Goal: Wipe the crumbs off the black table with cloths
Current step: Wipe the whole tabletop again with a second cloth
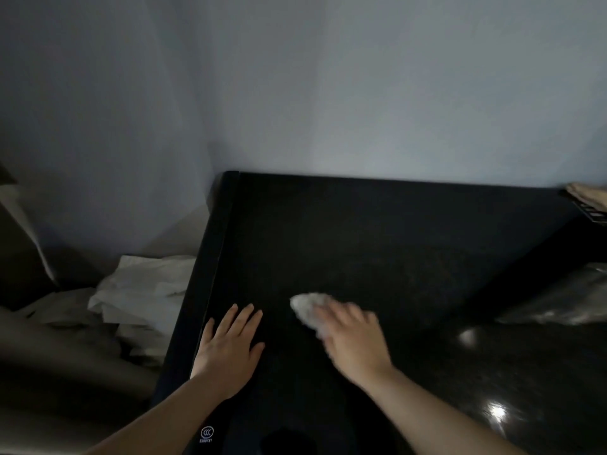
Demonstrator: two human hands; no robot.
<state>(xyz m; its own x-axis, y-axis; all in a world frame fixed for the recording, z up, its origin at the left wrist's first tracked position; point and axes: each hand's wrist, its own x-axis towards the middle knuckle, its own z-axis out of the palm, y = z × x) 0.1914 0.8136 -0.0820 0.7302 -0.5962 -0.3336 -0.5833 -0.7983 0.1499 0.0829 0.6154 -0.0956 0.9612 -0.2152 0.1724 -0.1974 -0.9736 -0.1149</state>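
A white CCC mark (207, 432) stands on the black table (361, 224), its code beneath unreadable.

You face 2 pale grey-blue walls (394, 93) that meet in a corner (210, 149) left of centre. The light is dim, and brightest low on the right-hand wall. Down to your left, white sheets (141, 290) lie crumpled in a heap beside a blurred beige surface (49, 372). At your right edge sits crinkled clear plastic (558, 300).
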